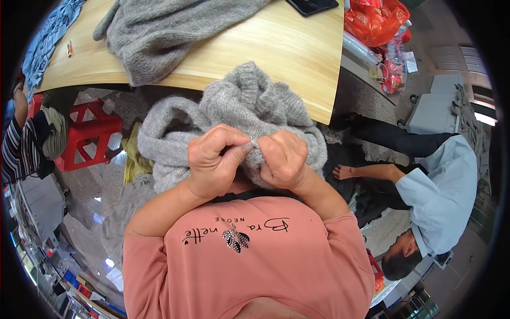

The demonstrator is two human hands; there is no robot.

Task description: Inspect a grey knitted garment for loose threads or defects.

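A fluffy grey knitted garment [249, 98] lies bunched over my lap and against the table's front edge. My left hand [215, 159] is closed at its near part, thumb and forefinger pinched together on the knit. Close beside it, my right hand [284, 159] is closed on the same knit, its fingers curled inward. The two sets of fingertips nearly meet over a small pale bit, too small to make out. Part of the knit beneath the hands is hidden by them.
A second grey knit [159, 40] lies on the wooden table [265, 48], with a dark phone [312, 5] and a small orange tool [69, 49]. A red stool [90, 135] stands left. At right, a person [441, 186] bends close by, near red plastic bags [377, 24].
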